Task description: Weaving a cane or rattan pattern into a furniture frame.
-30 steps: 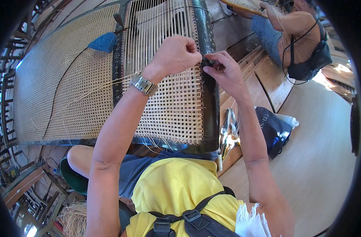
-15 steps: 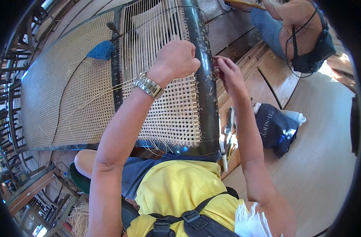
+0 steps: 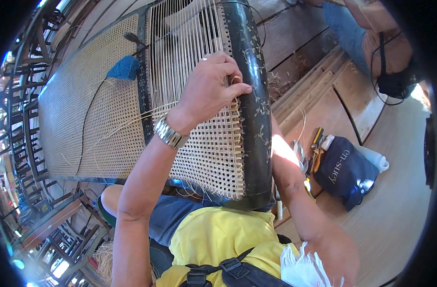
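Note:
A dark wooden frame with painted leaf sprigs (image 3: 249,57) holds a cane panel (image 3: 209,167), woven at its near part. Farther off, only long lengthwise cane strands (image 3: 180,43) are strung across it. My left hand (image 3: 211,86), a metal watch (image 3: 170,133) on its wrist, rests at the right edge where weave meets open strands. Its fingers are curled, with the thumb against the frame's edge; what they pinch is hidden. My right forearm (image 3: 287,167) goes under the right rail, which hides the hand. Loose pale strands (image 3: 118,122) trail left from the weave.
A finished cane panel (image 3: 99,105) spreads left, with a blue sponge-like pad (image 3: 124,68) on it. To the right lie a dark bag (image 3: 345,167), a white bottle (image 3: 375,158) and orange-handled tools (image 3: 317,153). Another person (image 3: 366,38) sits at the upper right.
My right hand has gone from beside the rail to beneath the frame. The left hand has turned, its thumb now stretched toward the rail. The view has shifted slightly.

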### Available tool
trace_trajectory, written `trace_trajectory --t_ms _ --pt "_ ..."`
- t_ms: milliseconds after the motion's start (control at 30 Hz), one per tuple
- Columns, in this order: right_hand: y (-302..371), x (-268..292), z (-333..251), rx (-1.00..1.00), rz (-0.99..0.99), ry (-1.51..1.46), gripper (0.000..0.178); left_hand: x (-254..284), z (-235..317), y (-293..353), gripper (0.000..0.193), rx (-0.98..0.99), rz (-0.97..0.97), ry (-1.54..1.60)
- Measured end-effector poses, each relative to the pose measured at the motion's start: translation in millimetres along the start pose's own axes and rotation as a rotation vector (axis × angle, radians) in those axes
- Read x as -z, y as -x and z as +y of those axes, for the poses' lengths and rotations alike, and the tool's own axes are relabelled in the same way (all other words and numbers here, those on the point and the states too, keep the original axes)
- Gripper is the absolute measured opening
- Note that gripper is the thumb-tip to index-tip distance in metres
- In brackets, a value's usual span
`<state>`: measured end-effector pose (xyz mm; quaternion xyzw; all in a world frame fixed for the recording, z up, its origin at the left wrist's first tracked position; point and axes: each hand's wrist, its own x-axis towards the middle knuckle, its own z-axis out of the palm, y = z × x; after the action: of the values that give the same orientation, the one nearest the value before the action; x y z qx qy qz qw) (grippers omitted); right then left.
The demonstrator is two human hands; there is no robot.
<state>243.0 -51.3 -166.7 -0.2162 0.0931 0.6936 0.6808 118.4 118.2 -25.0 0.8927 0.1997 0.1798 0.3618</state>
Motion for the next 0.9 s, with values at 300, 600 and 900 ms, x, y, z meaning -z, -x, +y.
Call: trace_trajectory --t_ms 300,600,900 --pt "0 44 -7 0.038 0.06 0.098 0.033 12 -11 10 0.02 -0.111 -0.153 0.003" --pt "-43 47 -25 0.087 0.113 0.298 0.029 7 -11 17 0.02 -0.115 -0.1 -0.013" --pt "-238 59 -223 0.216 0.218 0.562 0.027 -21 6 6 0.032 -0.144 0.025 0.035"
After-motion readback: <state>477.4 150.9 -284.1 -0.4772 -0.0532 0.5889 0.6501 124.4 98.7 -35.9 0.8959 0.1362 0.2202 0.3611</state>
